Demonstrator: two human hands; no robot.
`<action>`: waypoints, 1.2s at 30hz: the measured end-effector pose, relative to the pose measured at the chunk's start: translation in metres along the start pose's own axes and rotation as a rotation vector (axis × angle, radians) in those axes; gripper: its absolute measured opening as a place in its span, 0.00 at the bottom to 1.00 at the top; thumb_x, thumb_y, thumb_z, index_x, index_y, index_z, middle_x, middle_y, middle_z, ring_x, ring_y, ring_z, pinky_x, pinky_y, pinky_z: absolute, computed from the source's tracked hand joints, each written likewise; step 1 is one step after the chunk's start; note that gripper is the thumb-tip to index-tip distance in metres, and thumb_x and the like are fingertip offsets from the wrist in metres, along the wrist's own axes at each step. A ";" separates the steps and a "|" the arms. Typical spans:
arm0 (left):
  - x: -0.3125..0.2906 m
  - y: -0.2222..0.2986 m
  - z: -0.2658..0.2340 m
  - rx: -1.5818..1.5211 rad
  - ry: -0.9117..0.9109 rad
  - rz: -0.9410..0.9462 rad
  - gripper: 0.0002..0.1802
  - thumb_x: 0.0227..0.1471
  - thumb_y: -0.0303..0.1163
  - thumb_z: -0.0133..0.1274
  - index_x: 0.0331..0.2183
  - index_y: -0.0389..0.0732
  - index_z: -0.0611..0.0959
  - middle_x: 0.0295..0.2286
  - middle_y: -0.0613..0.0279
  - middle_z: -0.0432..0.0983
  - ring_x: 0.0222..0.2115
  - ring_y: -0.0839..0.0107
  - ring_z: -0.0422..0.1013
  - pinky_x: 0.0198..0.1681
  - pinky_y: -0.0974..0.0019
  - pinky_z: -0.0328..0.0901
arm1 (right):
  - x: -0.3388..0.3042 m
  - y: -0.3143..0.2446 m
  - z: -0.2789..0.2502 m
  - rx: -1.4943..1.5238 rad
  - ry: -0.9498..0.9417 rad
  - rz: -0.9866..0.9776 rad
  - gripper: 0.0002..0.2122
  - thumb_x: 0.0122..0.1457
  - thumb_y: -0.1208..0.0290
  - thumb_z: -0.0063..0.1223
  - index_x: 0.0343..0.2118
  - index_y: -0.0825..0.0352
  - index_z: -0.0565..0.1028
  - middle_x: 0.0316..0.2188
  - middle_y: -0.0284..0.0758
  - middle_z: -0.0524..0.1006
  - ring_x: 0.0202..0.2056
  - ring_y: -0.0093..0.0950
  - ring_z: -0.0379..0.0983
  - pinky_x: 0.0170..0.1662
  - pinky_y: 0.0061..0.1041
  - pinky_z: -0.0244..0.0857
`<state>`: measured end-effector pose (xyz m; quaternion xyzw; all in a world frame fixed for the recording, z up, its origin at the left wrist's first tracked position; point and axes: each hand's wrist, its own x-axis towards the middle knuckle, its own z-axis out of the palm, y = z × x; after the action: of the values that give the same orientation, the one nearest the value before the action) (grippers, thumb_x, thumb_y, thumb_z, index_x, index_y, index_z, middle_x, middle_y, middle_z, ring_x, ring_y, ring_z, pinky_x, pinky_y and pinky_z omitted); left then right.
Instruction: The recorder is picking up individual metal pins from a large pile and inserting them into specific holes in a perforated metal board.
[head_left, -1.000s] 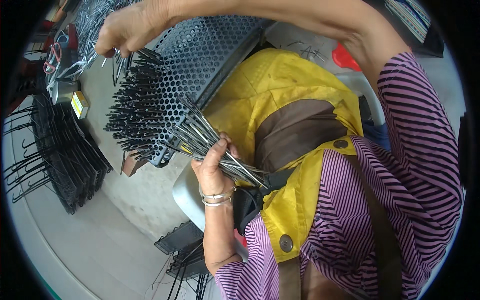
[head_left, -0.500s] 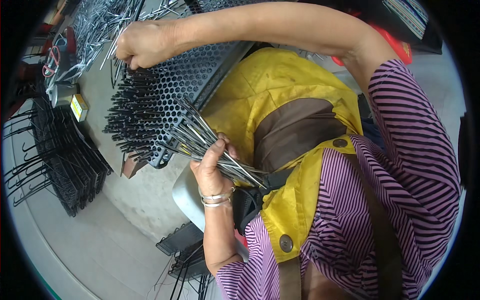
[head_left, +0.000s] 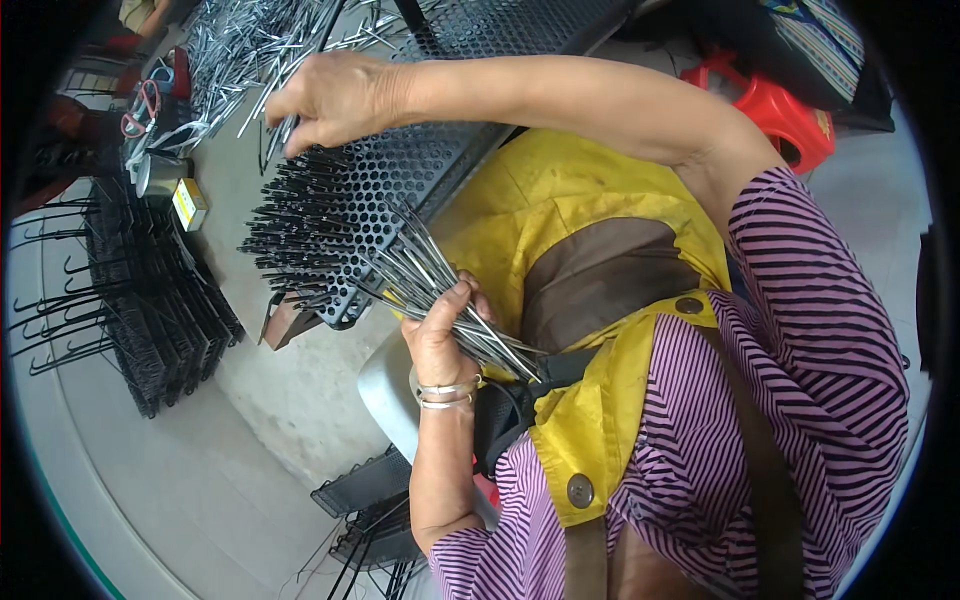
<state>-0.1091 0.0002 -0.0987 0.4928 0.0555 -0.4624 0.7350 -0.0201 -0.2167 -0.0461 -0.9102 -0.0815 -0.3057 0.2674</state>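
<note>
My left hand (head_left: 440,335), wearing two bangles, is closed round a loose bundle of thin metal rods (head_left: 425,262) above my lap. The rods fan out toward a black perforated metal panel (head_left: 375,185). Many dark rods (head_left: 295,220) stand packed together in the holes at its near left end. My right arm reaches across the panel. Over the far side of the packed rods, my right hand (head_left: 330,100) has its fingers pinched together and pointing down. What lies between those fingertips is hidden.
A heap of loose metal rods (head_left: 235,45) covers the table's far left. Nearby are red-handled scissors (head_left: 142,110), a metal can (head_left: 160,178) and a small yellow box (head_left: 188,205). Black hooked wire racks (head_left: 150,300) are stacked at left. A red plastic stool (head_left: 790,115) stands far right.
The whole view has shifted, so the panel and both hands appear further right. My right hand remains over the packed rods, its fingers tilted further down. My left hand keeps its bundle.
</note>
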 end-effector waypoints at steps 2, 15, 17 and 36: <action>-0.001 0.000 0.001 -0.011 -0.013 0.012 0.11 0.38 0.20 0.52 0.30 0.32 0.73 0.22 0.55 0.72 0.16 0.66 0.68 0.17 0.68 0.65 | 0.000 -0.005 0.000 0.009 -0.098 -0.007 0.07 0.43 0.70 0.54 0.25 0.66 0.72 0.19 0.38 0.73 0.25 0.37 0.72 0.29 0.35 0.64; 0.001 0.001 0.000 -0.025 -0.019 0.004 0.11 0.38 0.19 0.52 0.30 0.32 0.73 0.23 0.55 0.72 0.16 0.66 0.68 0.18 0.69 0.65 | 0.000 0.000 -0.001 -0.025 0.057 -0.061 0.06 0.41 0.77 0.49 0.16 0.70 0.65 0.13 0.41 0.69 0.20 0.39 0.69 0.25 0.33 0.63; 0.001 0.002 0.001 -0.038 -0.038 0.011 0.10 0.38 0.20 0.52 0.30 0.32 0.73 0.23 0.55 0.72 0.16 0.67 0.68 0.18 0.69 0.65 | 0.007 0.001 -0.003 -0.048 0.069 -0.074 0.04 0.41 0.78 0.49 0.16 0.71 0.67 0.13 0.40 0.70 0.20 0.36 0.70 0.25 0.31 0.63; -0.001 0.002 0.000 0.002 -0.036 0.002 0.10 0.38 0.21 0.52 0.29 0.32 0.73 0.22 0.56 0.72 0.17 0.68 0.68 0.17 0.69 0.65 | -0.063 -0.040 -0.027 0.438 -0.197 0.503 0.12 0.49 0.67 0.55 0.25 0.74 0.72 0.13 0.37 0.72 0.13 0.22 0.68 0.15 0.20 0.62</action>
<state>-0.1080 0.0008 -0.0972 0.4850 0.0415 -0.4707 0.7359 -0.0968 -0.1966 -0.0477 -0.8479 0.0565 -0.1164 0.5142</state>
